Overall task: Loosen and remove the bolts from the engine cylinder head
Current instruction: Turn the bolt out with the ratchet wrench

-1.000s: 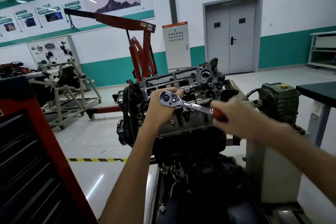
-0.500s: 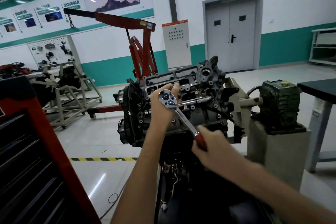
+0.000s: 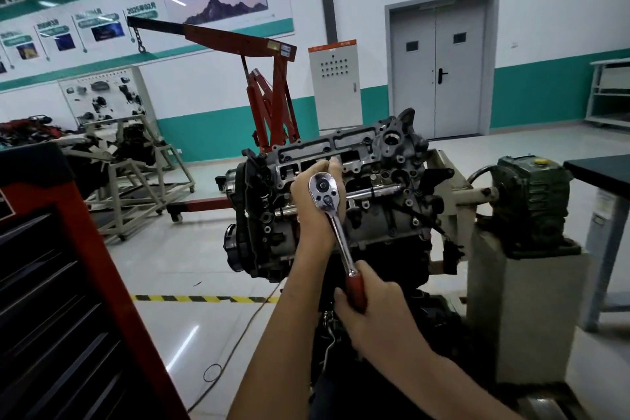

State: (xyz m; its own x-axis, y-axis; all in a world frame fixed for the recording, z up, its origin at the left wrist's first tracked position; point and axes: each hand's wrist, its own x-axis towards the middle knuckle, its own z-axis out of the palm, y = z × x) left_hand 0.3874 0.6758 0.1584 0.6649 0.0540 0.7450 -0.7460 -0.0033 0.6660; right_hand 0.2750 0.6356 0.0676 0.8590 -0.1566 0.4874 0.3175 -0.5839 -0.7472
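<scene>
Grey cast-metal engine cylinder head [image 3: 375, 160] sits on top of the dark engine [image 3: 269, 242], with its open top face tipped toward the person.

Chrome ratchet wrench with a red grip [image 3: 335, 232]: the round head is up against the near face of the cylinder head, left of centre. The handle runs down and to the right, away from the casting.

Left hand [image 3: 315, 204] is curled round the back of the ratchet head, fingertips over its top edge. Right hand [image 3: 375, 314] is closed round the red grip at the low end, below the cylinder head and well apart from it.

The bolt under the ratchet head is hidden by the tool and the left hand, so I can't tell how far out it is.

Green gearbox [image 3: 531, 201] sits on a grey pedestal [image 3: 528, 310] right of the engine. A red engine hoist [image 3: 272, 112] stands behind. A red tool cabinet with black drawers [image 3: 51, 283] is at near left. Yellow-black tape [image 3: 204, 298] runs across the floor.
</scene>
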